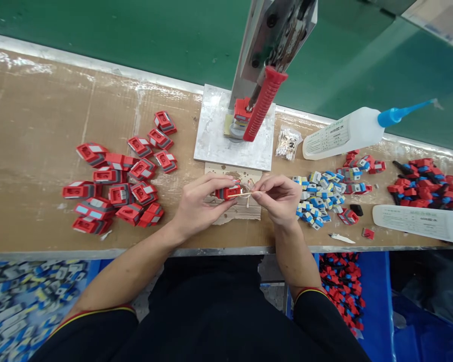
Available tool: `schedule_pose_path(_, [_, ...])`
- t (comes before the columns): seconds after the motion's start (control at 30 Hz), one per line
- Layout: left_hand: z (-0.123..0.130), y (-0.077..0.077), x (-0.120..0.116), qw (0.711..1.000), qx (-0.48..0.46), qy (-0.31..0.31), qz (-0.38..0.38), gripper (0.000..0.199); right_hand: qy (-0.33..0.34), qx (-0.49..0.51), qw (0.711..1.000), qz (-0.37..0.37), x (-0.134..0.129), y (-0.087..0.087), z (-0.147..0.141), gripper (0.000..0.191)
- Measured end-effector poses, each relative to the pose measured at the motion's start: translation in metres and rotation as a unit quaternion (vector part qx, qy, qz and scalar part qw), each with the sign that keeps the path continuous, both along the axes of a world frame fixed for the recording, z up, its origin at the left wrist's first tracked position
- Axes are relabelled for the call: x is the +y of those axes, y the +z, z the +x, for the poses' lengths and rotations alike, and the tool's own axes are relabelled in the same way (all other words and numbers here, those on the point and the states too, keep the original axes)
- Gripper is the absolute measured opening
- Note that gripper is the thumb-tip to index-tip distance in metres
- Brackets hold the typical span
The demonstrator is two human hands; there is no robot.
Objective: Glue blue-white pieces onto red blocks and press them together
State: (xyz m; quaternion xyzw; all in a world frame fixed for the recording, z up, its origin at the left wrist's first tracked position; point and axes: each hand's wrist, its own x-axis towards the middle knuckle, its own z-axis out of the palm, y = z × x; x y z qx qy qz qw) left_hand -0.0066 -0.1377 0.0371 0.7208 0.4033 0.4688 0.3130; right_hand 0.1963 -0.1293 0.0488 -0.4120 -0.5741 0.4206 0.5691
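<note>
Lying lengthwise sideways: red piece (228, 192) in left hand (204, 200), stick (241, 194) in right hand (277, 197).

The view's right edge cuts off the lying bottle (419, 221) (fine print (403, 219) too small to read).

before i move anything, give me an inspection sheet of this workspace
Surface: brown worktop, scuffed and shiny in patches; stained cardboard piece under the hands
Job's things: red part and thin stick, both in hand; red-and-grey parts grouped at left
Clutter: blue-and-white parts, swab bag, two labelled bottles and a small blade at right
Hands: left hand grips the red part; right hand pinches the stick
Cables: nothing seen
Surroundings: red-handled press beyond the hands; filled blue bins below the near edge
</note>
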Motion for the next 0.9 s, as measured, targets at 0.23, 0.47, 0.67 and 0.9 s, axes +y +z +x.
schedule_pose_path(0.23, [-0.002,-0.001,0.000,1.000,0.000,0.010,0.002,0.023,-0.022,-0.014,1.000,0.011,0.002,0.002,0.006,0.034])
schedule_pose_path(0.47, [-0.002,0.000,0.001,1.000,0.000,0.019,0.017,0.023,-0.023,-0.017,0.999,0.023,0.003,0.004,0.010,0.029])
schedule_pose_path(0.67, [-0.001,0.002,0.001,1.000,0.003,0.009,0.020,0.024,-0.015,0.013,0.999,0.042,0.002,0.002,0.011,0.027])
schedule_pose_path(0.9, [-0.002,0.004,0.001,1.000,0.001,0.005,0.029,0.027,0.003,0.016,0.999,0.047,0.002,0.001,0.010,0.021])
